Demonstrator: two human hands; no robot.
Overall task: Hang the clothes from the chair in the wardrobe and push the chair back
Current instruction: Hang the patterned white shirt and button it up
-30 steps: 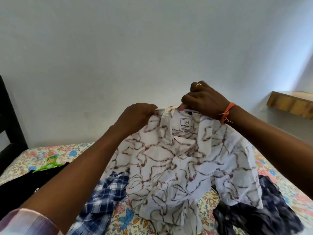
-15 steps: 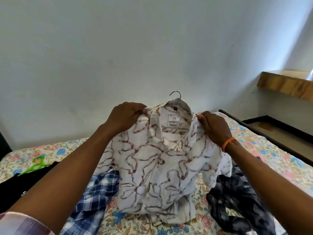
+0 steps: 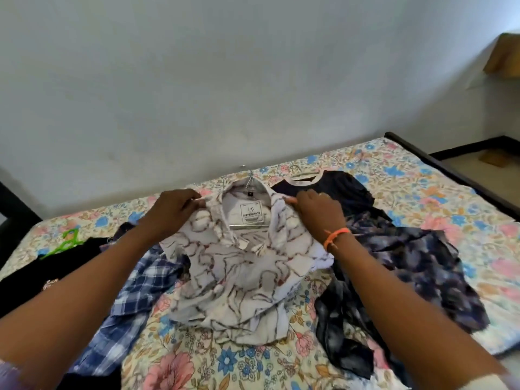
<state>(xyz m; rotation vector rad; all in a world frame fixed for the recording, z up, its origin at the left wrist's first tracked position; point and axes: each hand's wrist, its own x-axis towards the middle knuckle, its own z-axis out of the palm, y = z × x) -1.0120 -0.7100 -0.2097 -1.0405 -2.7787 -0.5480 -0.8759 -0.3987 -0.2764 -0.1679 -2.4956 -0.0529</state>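
A white shirt with brown line print (image 3: 239,266) lies on the floral bed sheet (image 3: 422,175), collar toward the wall, with a metal hanger (image 3: 250,180) inside it and the hook sticking out past the collar. My left hand (image 3: 171,209) pinches the shirt's left shoulder. On the other side my right hand (image 3: 318,212), an orange thread at its wrist, pinches the right shoulder. Neither the chair nor the wardrobe is in view.
Around the shirt lie a blue checked shirt (image 3: 132,294), a dark patterned garment (image 3: 408,266), a navy top with a pale neckline (image 3: 332,187) and a black garment (image 3: 36,277) on a green hanger (image 3: 66,243). A wall runs behind the bed; a wooden shelf (image 3: 503,54) hangs at the right.
The shirt has come down from mid-air onto the bed. My right hand moved from the collar top to the right shoulder. The view tilted down and to the right.
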